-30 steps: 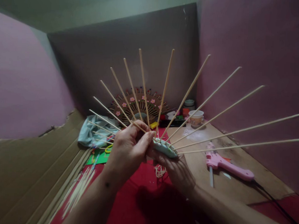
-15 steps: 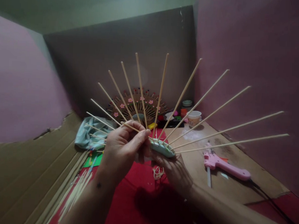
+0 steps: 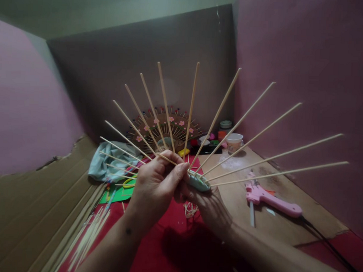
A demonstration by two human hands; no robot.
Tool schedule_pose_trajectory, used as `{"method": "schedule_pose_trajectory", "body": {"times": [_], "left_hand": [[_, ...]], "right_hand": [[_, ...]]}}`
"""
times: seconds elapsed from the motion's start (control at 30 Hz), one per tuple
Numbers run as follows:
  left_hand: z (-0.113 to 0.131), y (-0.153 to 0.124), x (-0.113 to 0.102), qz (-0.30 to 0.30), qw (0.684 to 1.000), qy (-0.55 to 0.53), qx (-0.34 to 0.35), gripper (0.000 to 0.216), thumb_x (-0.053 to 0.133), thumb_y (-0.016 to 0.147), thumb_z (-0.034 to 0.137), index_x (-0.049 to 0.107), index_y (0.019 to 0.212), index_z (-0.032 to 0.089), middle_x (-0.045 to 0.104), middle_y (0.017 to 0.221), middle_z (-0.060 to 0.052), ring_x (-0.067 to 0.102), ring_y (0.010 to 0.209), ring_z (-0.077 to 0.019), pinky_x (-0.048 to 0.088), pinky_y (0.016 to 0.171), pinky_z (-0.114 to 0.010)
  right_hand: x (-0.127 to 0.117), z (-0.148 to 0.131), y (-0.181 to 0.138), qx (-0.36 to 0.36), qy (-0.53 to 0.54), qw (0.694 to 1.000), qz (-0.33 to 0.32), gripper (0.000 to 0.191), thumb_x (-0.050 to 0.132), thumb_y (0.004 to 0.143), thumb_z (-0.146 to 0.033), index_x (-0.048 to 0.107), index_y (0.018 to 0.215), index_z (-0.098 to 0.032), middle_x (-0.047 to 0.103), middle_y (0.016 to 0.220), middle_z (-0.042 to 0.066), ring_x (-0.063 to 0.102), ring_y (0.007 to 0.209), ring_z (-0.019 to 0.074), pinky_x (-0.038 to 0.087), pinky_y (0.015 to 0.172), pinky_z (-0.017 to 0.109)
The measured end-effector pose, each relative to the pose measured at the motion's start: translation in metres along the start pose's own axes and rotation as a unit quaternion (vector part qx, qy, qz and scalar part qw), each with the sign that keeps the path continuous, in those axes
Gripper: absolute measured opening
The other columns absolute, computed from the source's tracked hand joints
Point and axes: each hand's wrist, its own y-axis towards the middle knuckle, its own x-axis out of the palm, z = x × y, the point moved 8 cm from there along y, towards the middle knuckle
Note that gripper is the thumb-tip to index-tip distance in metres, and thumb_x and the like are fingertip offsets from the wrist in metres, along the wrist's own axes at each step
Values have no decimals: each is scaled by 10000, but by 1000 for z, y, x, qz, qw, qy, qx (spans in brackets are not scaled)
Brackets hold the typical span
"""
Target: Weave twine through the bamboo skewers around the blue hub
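Note:
A fan-shaped frame of thin wooden sticks (image 3: 191,108) spreads out from a pale blue-green base (image 3: 199,182). My right hand (image 3: 213,207) is closed around this base from below, and some of its fingers are hidden behind my left hand. My left hand (image 3: 155,183) pinches a wooden stick (image 3: 167,158) between thumb and fingers at the base's left part. That hand covers the left end of the base and the inner ends of several sticks. What lies right under the thumb cannot be made out.
A pink glue gun (image 3: 271,202) with a cord lies on a brown board (image 3: 294,225) at right. Behind are a cup (image 3: 234,143) and a decorated fan (image 3: 182,122). Loose sticks (image 3: 88,236), a pale cloth (image 3: 100,164) and a green sheet (image 3: 115,195) lie left; tangled string (image 3: 190,209) lies below.
My left hand has moved slightly right along the base, still pinching. The upper sticks appear a little further left as the view shifts. My right hand keeps its hold.

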Motion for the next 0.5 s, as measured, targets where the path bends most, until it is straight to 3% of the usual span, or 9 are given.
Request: {"method": "schedule_pose_trajectory", "body": {"times": [0.37,0.5], "left_hand": [[-1,0,-3,12,993,107,38,114,563,797,271,529,756,170,575,505,21,527,378,-97,427,349,-195],[-2,-4,1,12,1000,24,1,139,572,795,276,522,718,171,581,521,15,524,378,-96,411,335,-192]], "right_hand": [[-6,-2,-2,-18,-34,999,31,206,517,811,-353,646,742,-209,640,673,-5,610,681,141,520,656,248],[-7,-10,1,-57,-72,996,20,244,460,855,-347,651,771,-220,654,693,-8,625,691,138,528,650,232]]}}
